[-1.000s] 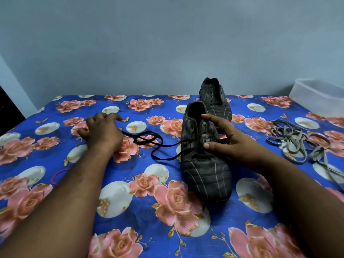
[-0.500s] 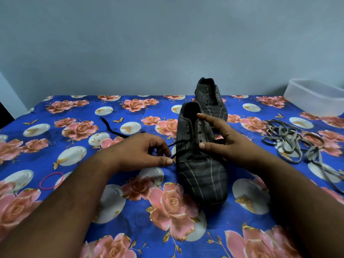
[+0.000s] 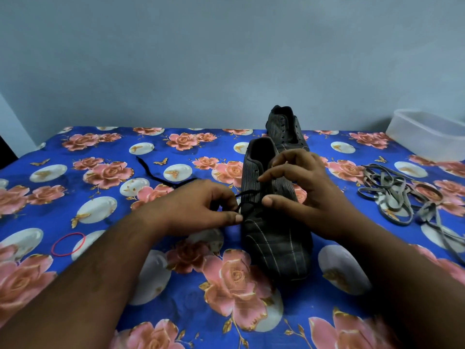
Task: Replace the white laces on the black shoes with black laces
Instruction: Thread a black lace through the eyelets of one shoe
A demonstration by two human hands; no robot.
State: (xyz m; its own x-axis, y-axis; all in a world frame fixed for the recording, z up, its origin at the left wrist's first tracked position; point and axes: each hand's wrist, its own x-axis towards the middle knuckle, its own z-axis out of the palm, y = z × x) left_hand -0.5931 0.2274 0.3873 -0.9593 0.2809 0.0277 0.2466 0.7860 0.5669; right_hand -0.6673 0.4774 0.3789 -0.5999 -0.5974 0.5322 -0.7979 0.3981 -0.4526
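Note:
A dark striped shoe (image 3: 274, 245) lies toe toward me on the floral cloth. A second dark shoe (image 3: 285, 127) stands behind it. A black lace (image 3: 153, 173) runs from the near shoe's lower eyelets leftward across the cloth. My left hand (image 3: 201, 206) pinches this lace just left of the shoe. My right hand (image 3: 302, 190) rests over the shoe's eyelet area, fingers curled around its upper, thumb on the tongue. The removed pale laces (image 3: 395, 195) lie heaped at the right.
A red rubber band (image 3: 68, 244) lies on the blue floral cloth (image 3: 75, 187) at the left. A clear plastic tub (image 3: 432, 132) stands at the back right by the wall.
My left hand came from the far left of the cloth to the shoe, pulling the black lace along. My right hand's fingers curled more over the eyelets.

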